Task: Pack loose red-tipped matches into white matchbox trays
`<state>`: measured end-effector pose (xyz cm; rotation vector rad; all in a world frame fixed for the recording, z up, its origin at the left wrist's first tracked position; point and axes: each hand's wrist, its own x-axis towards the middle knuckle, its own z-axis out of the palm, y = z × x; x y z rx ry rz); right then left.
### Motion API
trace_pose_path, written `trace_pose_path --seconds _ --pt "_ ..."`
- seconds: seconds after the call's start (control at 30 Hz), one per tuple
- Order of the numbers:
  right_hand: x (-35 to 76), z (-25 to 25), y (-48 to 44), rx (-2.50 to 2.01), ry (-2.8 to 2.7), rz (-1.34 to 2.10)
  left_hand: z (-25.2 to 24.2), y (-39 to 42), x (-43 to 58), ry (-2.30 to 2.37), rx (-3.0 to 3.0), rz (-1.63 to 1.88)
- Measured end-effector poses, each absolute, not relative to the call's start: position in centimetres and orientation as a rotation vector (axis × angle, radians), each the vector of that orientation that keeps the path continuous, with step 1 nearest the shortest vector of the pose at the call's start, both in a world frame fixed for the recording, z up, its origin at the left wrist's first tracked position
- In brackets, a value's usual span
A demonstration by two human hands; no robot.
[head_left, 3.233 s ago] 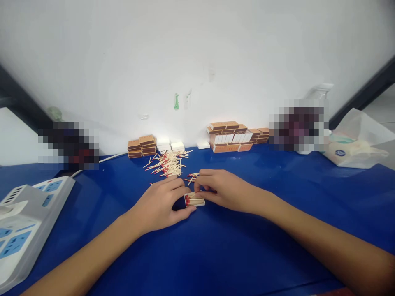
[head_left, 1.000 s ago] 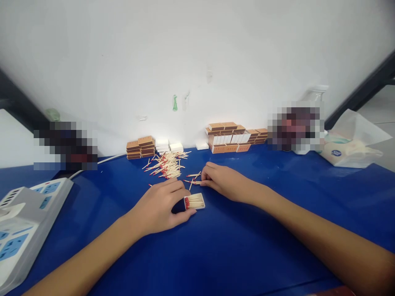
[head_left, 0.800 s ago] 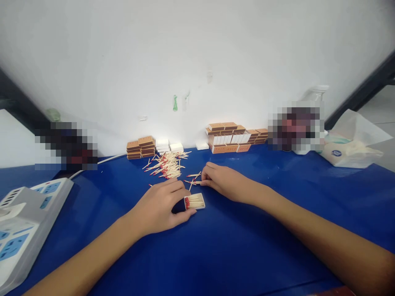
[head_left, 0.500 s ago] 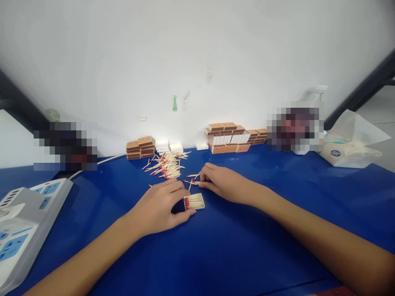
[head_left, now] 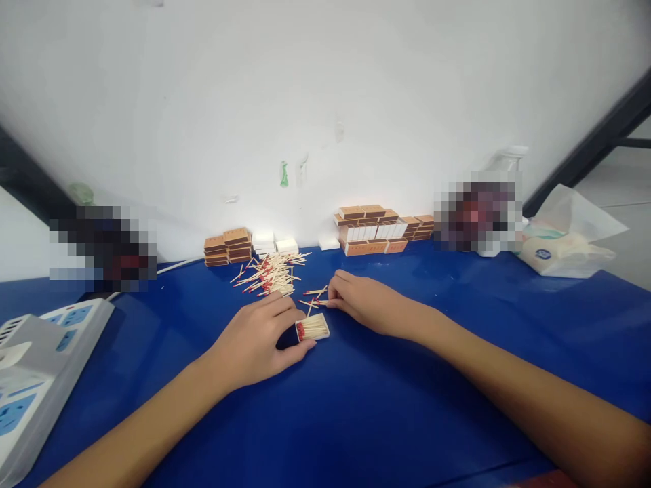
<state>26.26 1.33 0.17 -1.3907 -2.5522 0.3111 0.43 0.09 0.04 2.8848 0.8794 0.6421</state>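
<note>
My left hand [head_left: 267,335] steadies a small white matchbox tray [head_left: 316,327] between thumb and fingers. Red-headed matches lie side by side in it, heads toward my palm. Just beyond the tray, my right hand [head_left: 359,298] is closed, its thumb and fingertips pinching at a match [head_left: 321,302] on the blue table. Its far end is hidden by the fingers. A few loose matches [head_left: 310,308] lie around those fingertips. Behind my left hand spreads a heap of matches [head_left: 272,272], heads pointing in mixed directions.
Brown matchboxes [head_left: 228,246] are stacked by the wall, with white trays [head_left: 287,246] beside them. A larger matchbox stack [head_left: 373,230] stands farther right. A power strip [head_left: 55,366] occupies the left side; a tissue pack [head_left: 562,254] sits at the right.
The view has shifted slightly. The tray in my left hand has tilted a little, its right end now higher. My right hand stays at the loose matches.
</note>
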Motion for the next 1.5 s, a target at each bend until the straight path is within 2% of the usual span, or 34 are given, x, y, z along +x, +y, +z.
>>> trace_pose_path --seconds 0.4,0.77,1.1,1.5 --pt "26.4 0.9 1.1 -1.453 -2.568 0.422 -0.4 0.3 0.2 0.915 2.894 0.651" --pt "26.8 1.0 1.2 -1.416 -2.525 0.373 -0.4 0.4 0.2 0.989 2.916 0.674" --pt "26.1 1.7 0.2 -1.229 -2.461 0.602 -0.2 0.4 0.5 1.063 2.882 0.657" --pt "23.8 0.8 -1.5 -1.173 -2.693 0.193 0.0 0.0 0.7 0.878 2.842 0.695"
